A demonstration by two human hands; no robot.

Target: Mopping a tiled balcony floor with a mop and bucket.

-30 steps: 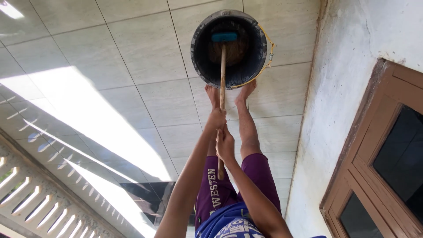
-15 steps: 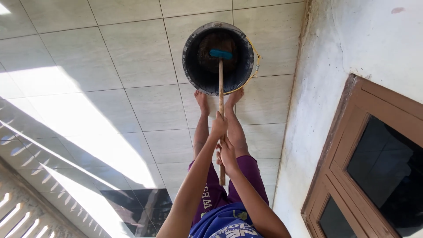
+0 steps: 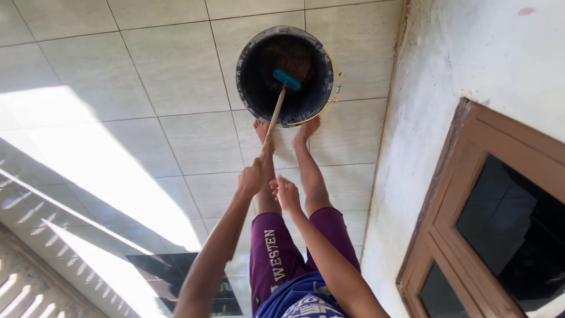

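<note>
The lower end of the wooden mop handle [image 3: 271, 126] is hidden behind the left hand [image 3: 250, 179], and the mop strands are lost in shadow inside the dark bucket [image 3: 247, 88]. The wooden window frame [image 3: 465, 194] is cut off by the right and bottom edges. Both forearms are cut off at the bottom edge.

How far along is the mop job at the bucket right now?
Done: the mop head is down inside the dark bucket, which stands on the tiled floor at the person's bare feet. In hand: the left hand grips the tilted wooden handle; the right hand is open beside it, off the stick. Left: the mop has not been lifted out, and no wet streaks show on the tiles.
</note>
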